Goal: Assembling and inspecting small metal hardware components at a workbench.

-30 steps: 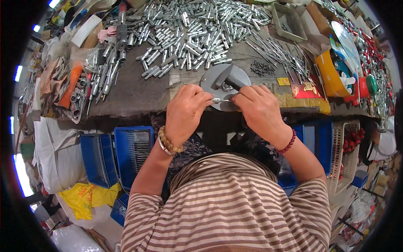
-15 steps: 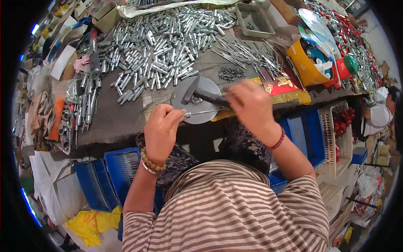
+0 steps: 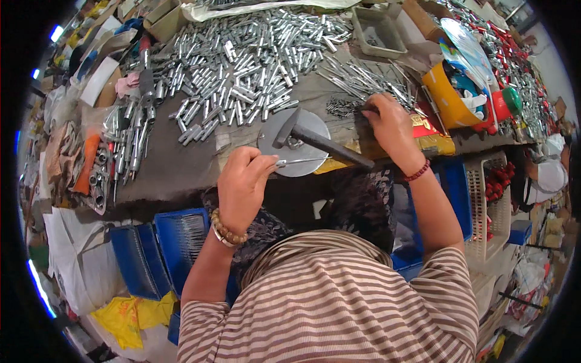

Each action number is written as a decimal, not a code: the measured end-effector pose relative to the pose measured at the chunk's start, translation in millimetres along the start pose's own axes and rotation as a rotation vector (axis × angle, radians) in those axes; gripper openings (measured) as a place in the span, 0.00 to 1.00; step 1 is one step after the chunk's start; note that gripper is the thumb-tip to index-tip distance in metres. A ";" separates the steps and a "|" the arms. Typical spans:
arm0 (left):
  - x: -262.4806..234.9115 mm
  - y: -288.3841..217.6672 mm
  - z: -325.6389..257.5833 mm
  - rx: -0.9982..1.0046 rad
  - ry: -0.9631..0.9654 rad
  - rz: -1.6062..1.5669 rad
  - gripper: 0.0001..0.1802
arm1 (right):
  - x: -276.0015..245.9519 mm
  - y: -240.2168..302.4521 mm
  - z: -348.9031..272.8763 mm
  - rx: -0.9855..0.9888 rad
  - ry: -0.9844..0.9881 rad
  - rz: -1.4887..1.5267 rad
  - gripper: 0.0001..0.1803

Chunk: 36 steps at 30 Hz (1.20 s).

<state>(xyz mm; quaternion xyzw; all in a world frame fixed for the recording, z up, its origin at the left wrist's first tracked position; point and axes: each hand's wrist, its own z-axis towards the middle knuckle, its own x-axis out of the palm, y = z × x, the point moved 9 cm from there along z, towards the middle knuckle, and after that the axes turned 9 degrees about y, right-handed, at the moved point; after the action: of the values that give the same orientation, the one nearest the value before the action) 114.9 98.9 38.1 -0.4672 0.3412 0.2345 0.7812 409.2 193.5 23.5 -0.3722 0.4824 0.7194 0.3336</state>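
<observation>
My left hand (image 3: 245, 181) is closed in a pinch on the thicker end of a thin metal rod (image 3: 305, 160), which points right across the near part of a round grey metal disc (image 3: 319, 128). On that disc lies the head of a hammer (image 3: 330, 145), its dark handle slanting toward the near right, with no hand on it. My right hand (image 3: 392, 130) is at the right edge of a small heap of dark pins (image 3: 342, 107). Its fingers are curled together, and whatever may be between them is too small to make out.
A big pile of shiny metal tubes (image 3: 248, 66) covers the back of the bench. Long thin rods (image 3: 357, 78) lie behind the pins. A yellow bucket (image 3: 451, 97) stands right, an orange-handled tool (image 3: 89, 163) lies left. Blue crates (image 3: 181, 233) sit below the bench edge.
My right hand has moved from the hammer handle, away and to the right, to the dark pins. The hammer's handle has swung toward me. My left hand still holds the rod.
</observation>
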 end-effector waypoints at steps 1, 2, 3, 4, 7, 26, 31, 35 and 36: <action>-0.3 0.0 -0.3 0.009 -0.004 -0.004 0.10 | -3.8 3.5 -2.9 -0.025 -0.022 -0.026 0.10; -0.6 1.5 -0.8 -0.004 -0.006 0.002 0.10 | -3.3 6.9 -3.6 -0.033 -0.014 -0.018 0.10; 0.5 -0.1 1.0 0.006 -0.006 -0.006 0.10 | -6.5 8.4 -4.5 -0.036 -0.022 -0.036 0.11; 0.5 -1.0 1.2 0.016 -0.006 -0.014 0.10 | -8.0 9.6 -4.9 -0.038 -0.031 -0.055 0.11; -1.8 -1.6 0.4 0.019 -0.003 0.001 0.11 | -2.0 9.1 -0.8 -0.035 0.021 -0.029 0.11; -0.3 3.5 -3.7 0.014 -0.007 0.001 0.10 | -8.6 106.1 -0.5 -0.176 0.118 0.162 0.15; -0.5 1.2 -1.1 0.040 0.014 0.029 0.10 | 33.2 174.2 -10.5 -0.392 0.225 0.332 0.21; -0.3 2.8 -1.8 0.045 -0.004 0.061 0.07 | 48.0 165.2 -10.8 -0.277 0.251 0.633 0.26; -0.4 1.4 -1.8 0.043 -0.017 0.046 0.07 | 47.5 164.9 -12.4 -0.284 0.258 0.635 0.26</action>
<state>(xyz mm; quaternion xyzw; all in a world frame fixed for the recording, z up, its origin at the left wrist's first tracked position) 113.1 97.9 37.0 -0.4405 0.3501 0.2489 0.7883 249.7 136.1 53.1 -0.3341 0.5074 0.7939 -0.0249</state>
